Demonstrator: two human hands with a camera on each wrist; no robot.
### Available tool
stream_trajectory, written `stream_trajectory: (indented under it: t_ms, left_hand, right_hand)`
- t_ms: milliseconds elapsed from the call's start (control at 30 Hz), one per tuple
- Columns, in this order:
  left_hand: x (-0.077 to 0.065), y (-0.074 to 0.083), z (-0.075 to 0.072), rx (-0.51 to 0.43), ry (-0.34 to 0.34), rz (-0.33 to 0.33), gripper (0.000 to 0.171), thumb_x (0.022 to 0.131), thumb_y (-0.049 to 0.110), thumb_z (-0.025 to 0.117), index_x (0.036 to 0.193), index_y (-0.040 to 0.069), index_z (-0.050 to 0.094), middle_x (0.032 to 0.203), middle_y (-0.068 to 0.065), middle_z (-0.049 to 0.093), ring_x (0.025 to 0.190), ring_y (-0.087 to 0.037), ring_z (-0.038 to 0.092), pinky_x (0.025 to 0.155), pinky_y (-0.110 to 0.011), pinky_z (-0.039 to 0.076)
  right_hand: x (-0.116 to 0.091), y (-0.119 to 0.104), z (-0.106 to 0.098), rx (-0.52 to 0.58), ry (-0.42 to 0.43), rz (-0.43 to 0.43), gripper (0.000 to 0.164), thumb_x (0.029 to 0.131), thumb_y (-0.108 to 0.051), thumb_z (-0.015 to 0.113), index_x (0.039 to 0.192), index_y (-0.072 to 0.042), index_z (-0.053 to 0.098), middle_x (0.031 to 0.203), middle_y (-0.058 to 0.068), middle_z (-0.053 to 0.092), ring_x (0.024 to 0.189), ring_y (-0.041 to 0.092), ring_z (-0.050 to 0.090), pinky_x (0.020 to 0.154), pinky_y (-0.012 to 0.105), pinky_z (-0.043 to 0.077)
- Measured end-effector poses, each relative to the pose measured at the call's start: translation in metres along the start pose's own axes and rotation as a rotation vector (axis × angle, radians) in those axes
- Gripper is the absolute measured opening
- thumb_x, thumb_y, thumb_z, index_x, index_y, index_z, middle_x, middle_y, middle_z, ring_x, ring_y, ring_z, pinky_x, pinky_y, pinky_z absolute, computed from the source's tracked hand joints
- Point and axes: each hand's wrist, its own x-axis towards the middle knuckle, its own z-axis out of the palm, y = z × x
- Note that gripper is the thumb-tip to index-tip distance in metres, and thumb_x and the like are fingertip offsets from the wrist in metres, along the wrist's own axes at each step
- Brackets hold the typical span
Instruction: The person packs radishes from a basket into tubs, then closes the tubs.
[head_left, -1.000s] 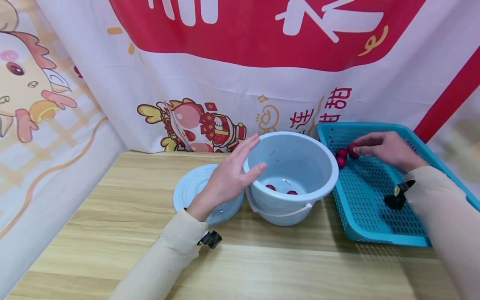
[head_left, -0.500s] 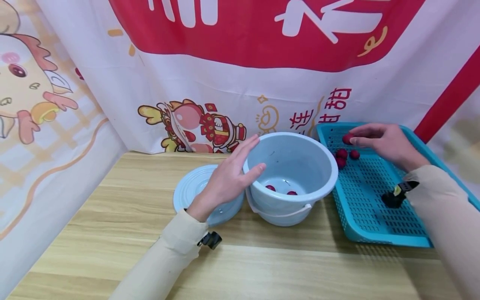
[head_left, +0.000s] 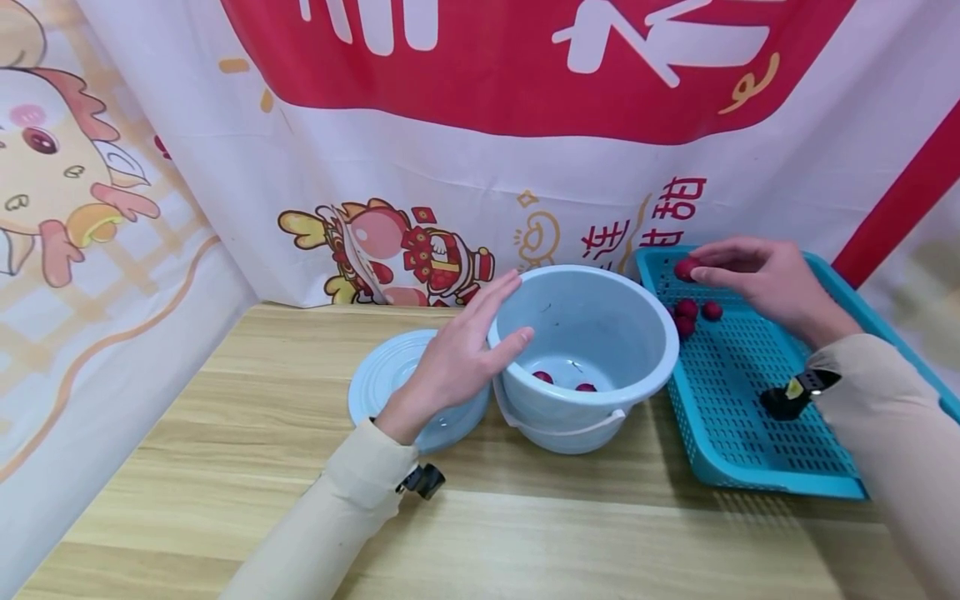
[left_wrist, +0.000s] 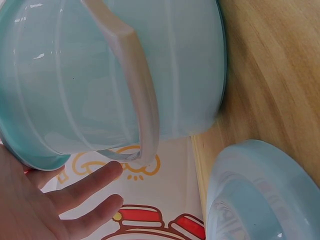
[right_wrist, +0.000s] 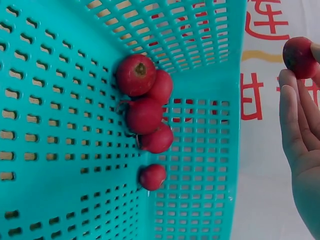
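Held radish (head_left: 686,268): red, round, pinched in my right hand (head_left: 772,287) over the far-left corner of the turquoise basket (head_left: 780,483), apart from the other radishes.
Expected handling: I judge it light, firm and rigid; the smooth skin is probably slippery if damp, and a hard squeeze or a drop could bruise it.
Hold location: I rate the widest part as best, thumb opposed to fingertips, with light pressure.
Right-side grip: thumb and fingertips part only by the radish's thickness; I press from opposite sides. The edge of the right wrist view crops part of the contact.
Left-side fingers: my left hand (head_left: 465,350) lies at the bucket's near-left rim, fingers straight, slightly apart in the left wrist view, gripping nothing; I cannot tell how firmly it touches.
Bucket (head_left: 592,325): pale blue, upright between lid (head_left: 382,367) and basket, handle (left_wrist: 142,85) lowered.
Bucket radishes (head_left: 543,377): two visible on the bottom.
Basket radishes (right_wrist: 143,115): five visible in the right wrist view; four clustered, one just beside them.
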Motion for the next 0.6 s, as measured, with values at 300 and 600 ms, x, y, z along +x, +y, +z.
stream_trajectory:
  t_ms: [300,600]
  left_hand:
    - [0.0,0.0,-0.001,-0.005,0.0,-0.004,0.077,0.101,0.062,0.049,0.169,0.032,0.028,0.177,0.021,0.017,0.164,-0.019,0.028,0.122,-0.069,0.036]
    - [0.0,0.0,-0.001,-0.011,-0.002,0.003,0.078,0.101,0.063,0.048,0.169,0.032,0.027,0.177,0.02,0.017,0.164,-0.02,0.028,0.123,-0.069,0.035]
  right_hand:
    - [-0.005,-0.014,-0.001,0.04,0.032,-0.055,0.069,0.089,-0.055,0.079,0.147,-0.022,0.062,0.129,-0.012,0.071,0.104,-0.001,0.067,0.077,0.016,0.06]
    - [-0.015,-0.045,0.008,0.085,0.001,-0.118,0.062,0.092,-0.046,0.081,0.147,-0.024,0.063,0.13,-0.014,0.071,0.108,0.0,0.069,0.079,0.017,0.061]
